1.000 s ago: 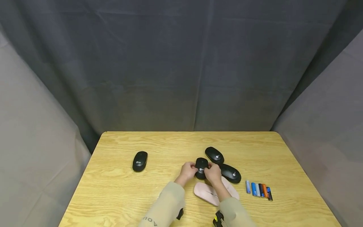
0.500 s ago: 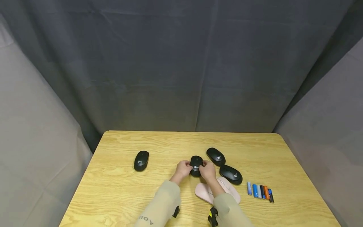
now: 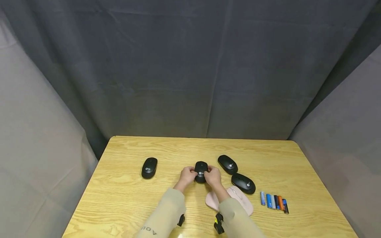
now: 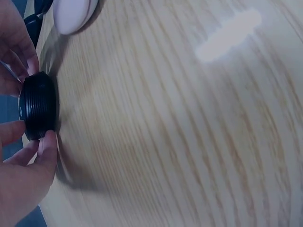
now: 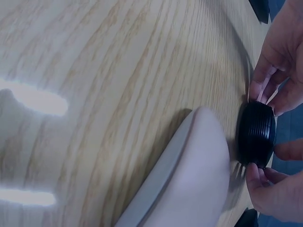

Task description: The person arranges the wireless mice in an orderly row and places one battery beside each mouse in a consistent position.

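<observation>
A black computer mouse [image 3: 201,168] with a small pale logo is gripped from both sides at the middle of the table. My left hand [image 3: 187,176] pinches its left side and my right hand [image 3: 213,177] its right side, thumbs toward the top. In the left wrist view the ribbed end of the mouse [image 4: 40,106] faces the camera between the fingers of both hands. The right wrist view shows the same ribbed end of the mouse [image 5: 257,135], very near the tabletop; whether it touches I cannot tell.
Another black mouse [image 3: 149,168] lies to the left. Two more black mice, one farther back [image 3: 227,164] and one nearer [image 3: 243,183], lie right of my hands. Pink mice [image 3: 240,200] sit partly under my right forearm. Several batteries [image 3: 274,202] stand in a row at the right.
Both hands have moved left and slightly away from me with the black mouse between them, away from the two black mice on the right. The grip looks the same.
</observation>
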The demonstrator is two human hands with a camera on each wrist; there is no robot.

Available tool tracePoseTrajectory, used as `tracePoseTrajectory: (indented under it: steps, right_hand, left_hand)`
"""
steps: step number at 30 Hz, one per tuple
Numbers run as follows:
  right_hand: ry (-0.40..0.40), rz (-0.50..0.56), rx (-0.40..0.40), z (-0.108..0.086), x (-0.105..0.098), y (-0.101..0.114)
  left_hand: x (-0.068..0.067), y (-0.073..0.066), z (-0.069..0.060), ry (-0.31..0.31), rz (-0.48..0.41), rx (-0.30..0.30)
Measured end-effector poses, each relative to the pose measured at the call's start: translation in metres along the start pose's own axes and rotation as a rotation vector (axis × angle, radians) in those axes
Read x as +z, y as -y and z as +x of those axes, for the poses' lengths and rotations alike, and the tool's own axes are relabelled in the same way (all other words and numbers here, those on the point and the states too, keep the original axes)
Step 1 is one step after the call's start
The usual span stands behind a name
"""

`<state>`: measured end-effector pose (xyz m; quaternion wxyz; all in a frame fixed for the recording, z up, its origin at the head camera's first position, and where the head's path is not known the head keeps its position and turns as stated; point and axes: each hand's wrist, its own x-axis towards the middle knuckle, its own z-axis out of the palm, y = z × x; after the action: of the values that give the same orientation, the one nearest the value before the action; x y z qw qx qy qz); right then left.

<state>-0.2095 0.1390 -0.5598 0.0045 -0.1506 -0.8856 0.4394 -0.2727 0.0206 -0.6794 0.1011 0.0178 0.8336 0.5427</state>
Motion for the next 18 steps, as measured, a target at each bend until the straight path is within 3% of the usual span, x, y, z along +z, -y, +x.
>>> tracePoseTrajectory:
  steps: [3, 5, 7, 9, 10, 12, 14, 16, 17, 18]
  right_hand:
    - [0.012, -0.001, 0.002, 0.001, 0.003, 0.002]
    - [0.017, -0.002, 0.004, 0.002, 0.005, 0.003]
    - [0.022, 0.003, 0.012, 0.002, 0.007, 0.005]
    - [0.026, 0.005, 0.006, 0.002, 0.009, 0.008]
    - [0.030, 0.012, 0.009, 0.002, 0.009, 0.009]
    - [0.047, 0.030, 0.017, 0.002, 0.010, 0.013]
    - [0.072, 0.053, 0.024, 0.001, 0.010, 0.016]
    - [0.095, 0.084, 0.041, 0.002, 0.012, 0.018]
    - [0.106, 0.095, 0.046, 0.002, 0.012, 0.019]
    - [0.115, 0.108, 0.052, 0.003, 0.013, 0.019]
  left_hand:
    - [0.000, 0.014, 0.007, -0.008, 0.020, 0.032]
    - [0.001, 0.026, 0.013, -0.034, 0.016, 0.093]
    - [-0.008, 0.008, 0.003, -0.022, 0.006, 0.019]
    - [-0.022, -0.023, -0.017, -0.025, -0.005, -0.030]
    - [-0.026, -0.023, -0.019, -0.040, -0.033, 0.023]
    - [-0.041, -0.057, -0.041, -0.033, -0.027, -0.043]
    - [-0.050, -0.072, -0.053, -0.045, -0.027, -0.045]
    - [-0.053, -0.073, -0.055, -0.058, -0.022, -0.033]
    - [-0.058, -0.086, -0.062, -0.050, 0.000, -0.097]
    - [-0.059, -0.086, -0.062, -0.052, -0.003, -0.103]
